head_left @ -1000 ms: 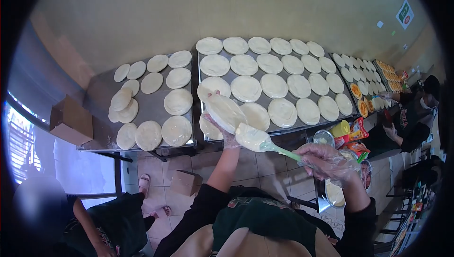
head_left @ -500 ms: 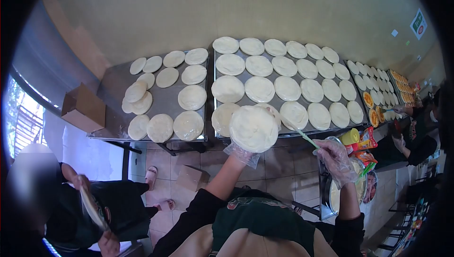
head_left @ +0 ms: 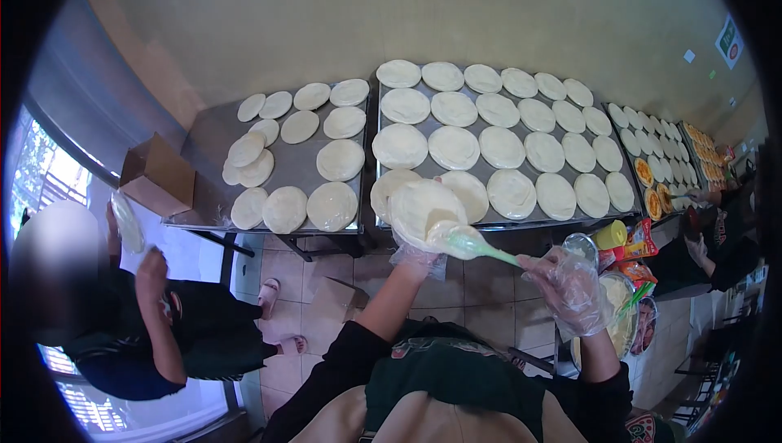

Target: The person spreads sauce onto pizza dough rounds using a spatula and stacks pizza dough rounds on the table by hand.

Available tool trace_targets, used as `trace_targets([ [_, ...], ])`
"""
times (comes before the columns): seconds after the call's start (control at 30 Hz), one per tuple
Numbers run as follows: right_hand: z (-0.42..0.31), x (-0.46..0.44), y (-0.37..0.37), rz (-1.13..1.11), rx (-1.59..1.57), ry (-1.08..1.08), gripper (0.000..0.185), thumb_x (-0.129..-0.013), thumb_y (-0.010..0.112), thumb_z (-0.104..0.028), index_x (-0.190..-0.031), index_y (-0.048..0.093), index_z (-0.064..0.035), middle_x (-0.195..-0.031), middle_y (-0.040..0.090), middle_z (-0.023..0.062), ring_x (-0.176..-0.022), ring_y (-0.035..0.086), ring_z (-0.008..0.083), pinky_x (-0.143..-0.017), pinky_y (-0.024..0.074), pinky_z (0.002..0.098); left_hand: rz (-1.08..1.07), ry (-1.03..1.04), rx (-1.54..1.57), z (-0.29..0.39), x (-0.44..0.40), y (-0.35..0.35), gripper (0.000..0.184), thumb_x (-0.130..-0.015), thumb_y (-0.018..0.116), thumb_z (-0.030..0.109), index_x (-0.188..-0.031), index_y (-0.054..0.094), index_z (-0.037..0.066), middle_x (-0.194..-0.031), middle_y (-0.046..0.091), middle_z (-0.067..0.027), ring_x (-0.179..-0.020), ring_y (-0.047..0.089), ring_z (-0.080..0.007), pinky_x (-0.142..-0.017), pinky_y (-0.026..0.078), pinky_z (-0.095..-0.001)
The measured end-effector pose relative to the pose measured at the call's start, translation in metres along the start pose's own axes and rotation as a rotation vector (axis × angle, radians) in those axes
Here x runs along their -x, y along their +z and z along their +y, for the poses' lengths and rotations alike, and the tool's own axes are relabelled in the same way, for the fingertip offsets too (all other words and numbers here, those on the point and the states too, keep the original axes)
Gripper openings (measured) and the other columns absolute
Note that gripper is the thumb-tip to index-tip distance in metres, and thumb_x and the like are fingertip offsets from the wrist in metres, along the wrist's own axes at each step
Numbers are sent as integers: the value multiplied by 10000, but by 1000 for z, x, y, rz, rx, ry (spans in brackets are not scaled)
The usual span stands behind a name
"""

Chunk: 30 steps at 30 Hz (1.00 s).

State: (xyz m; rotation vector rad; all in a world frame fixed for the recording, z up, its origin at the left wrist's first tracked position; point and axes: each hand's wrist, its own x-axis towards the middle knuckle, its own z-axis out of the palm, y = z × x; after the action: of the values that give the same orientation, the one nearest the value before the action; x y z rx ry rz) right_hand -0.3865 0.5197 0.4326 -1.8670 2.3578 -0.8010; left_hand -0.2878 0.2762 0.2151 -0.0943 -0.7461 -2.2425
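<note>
A flat round of pale dough (head_left: pixel 419 208) rests on my gloved left hand (head_left: pixel 421 260), raised in front of the middle table's near edge. Its top carries a white creamy layer. My right hand (head_left: pixel 570 292), also in a clear plastic glove, is closed around the handle of a green spoon (head_left: pixel 497 255). The spoon's head, coated with the white cream, touches the near right side of the dough round. Two more dough rounds lie just behind the held one, partly covered by it. Most of my left fingers are hidden under the dough.
Metal tables (head_left: pixel 375 109) hold rows of dough rounds. Right of me stand a bowl of white cream (head_left: pixel 617 337), a yellow container (head_left: pixel 611 235) and orange packets (head_left: pixel 641 239). At left, a person (head_left: pixel 138 321) handles a bagged round (head_left: pixel 128 223) near a cardboard box (head_left: pixel 159 174). Another works far right.
My right hand has brought the spoon left and down onto the dough round. My left hand has shifted slightly left. The person at left has raised the bagged round.
</note>
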Motion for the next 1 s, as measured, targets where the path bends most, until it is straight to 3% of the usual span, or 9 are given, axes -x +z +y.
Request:
trace_targets([
  [0.27,20,13,1,77,172,36,343,-813,767,-89,-1138,742,-199,-766,581,80,-667,606,267,-571,467,410,176,22,432,19,-6,-5,716,-1026,309,637,-1548,320,146,-1573,391,-120,-1441,393,-284,-1195,335,-501],
  [0.57,29,8,48,102,158,20,384,-817,723,-44,-1174,725,-187,-831,601,93,-699,618,284,-580,501,413,33,216,-1070,44,-2,4,618,-1047,412,499,-1508,382,88,-1482,489,-131,-1370,466,-282,-1163,385,-492],
  [0.63,24,-2,52,124,143,31,418,-810,722,-34,-1196,713,-194,-840,604,95,-711,624,284,-588,508,416,101,54,567,50,-5,2,600,-1019,536,390,-1493,387,53,-1460,507,-128,-1353,483,-275,-1142,415,-469],
  [0.67,20,-7,54,149,128,51,451,-803,721,-25,-1218,702,-201,-849,606,98,-722,629,284,-596,515,419,103,62,567,53,-7,-3,600,-1019,536,390,-1493,387,53,-1460,507,-128,-1353,483,-275,-1142,415,-469],
  [0.77,14,-17,76,81,84,-68,533,-797,731,-19,-1286,652,-218,-891,607,115,-759,638,282,-606,521,420,82,169,-637,58,-13,-26,694,-965,606,420,-1505,368,56,-1492,468,-123,-1378,457,-303,-1166,382,-475],
  [0.83,9,-27,94,30,103,-89,542,-807,714,-17,-1303,638,-222,-920,602,128,-778,636,303,-616,521,432,168,49,325,61,-16,-31,579,-1004,572,321,-1495,398,67,-1467,506,-127,-1354,485,-285,-1132,427,-482],
  [0.87,14,-35,106,30,102,-93,542,-807,714,-17,-1303,638,-222,-920,602,128,-778,636,303,-616,521,432,167,52,324,67,-19,-36,579,-1004,572,321,-1495,398,67,-1467,506,-127,-1354,485,-285,-1132,427,-482],
  [0.93,27,-54,128,103,76,-43,540,-804,714,-14,-1298,642,-221,-897,602,126,-778,633,315,-622,520,440,56,353,-1579,85,-24,-50,583,-1028,498,382,-1518,378,88,-1510,469,-136,-1395,451,-303,-1160,396,-506],
  [1.0,24,-80,138,140,73,-26,485,-827,718,-24,-1272,655,-205,-855,597,132,-763,630,320,-624,515,438,41,285,-1304,98,-25,-69,586,-1029,490,392,-1518,379,89,-1513,468,-137,-1397,450,-305,-1162,393,-507],
])
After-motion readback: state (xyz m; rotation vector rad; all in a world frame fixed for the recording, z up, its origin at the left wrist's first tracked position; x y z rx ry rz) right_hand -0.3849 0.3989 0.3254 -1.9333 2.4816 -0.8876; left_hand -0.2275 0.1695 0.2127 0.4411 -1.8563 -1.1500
